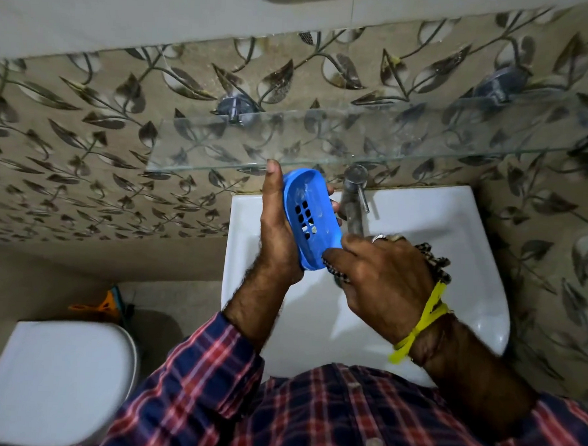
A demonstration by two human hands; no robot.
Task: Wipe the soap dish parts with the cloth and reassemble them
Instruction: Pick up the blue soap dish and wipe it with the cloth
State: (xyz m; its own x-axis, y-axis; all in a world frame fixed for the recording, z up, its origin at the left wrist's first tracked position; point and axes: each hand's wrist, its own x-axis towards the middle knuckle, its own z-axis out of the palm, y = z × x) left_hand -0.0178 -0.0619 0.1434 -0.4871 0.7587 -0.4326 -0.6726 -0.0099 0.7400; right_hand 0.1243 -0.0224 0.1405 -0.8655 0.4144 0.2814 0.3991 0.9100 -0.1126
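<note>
While you stood at the white sink, your left hand held the blue soap dish part above the basin, just left of the steel tap. Your palm cupped its left edge, the thumb lay straight up along that rim, and your fingertips showed curled round the far side toward the tap. That part was tilted on edge, with its slotted drain holes facing the camera and pale residue across its inner face. Your right hand was over the basin just right of the dish, its fingers bent, their tips touching the lower end of the blue part; something dark and patterned peeked out beneath those fingers, and I could not tell whether it was the cloth or whether you were gripping it. Yellow thread wrapped your right wrist. Above the sink hung a glass shelf, and left of the sink stood a closed white toilet.
</note>
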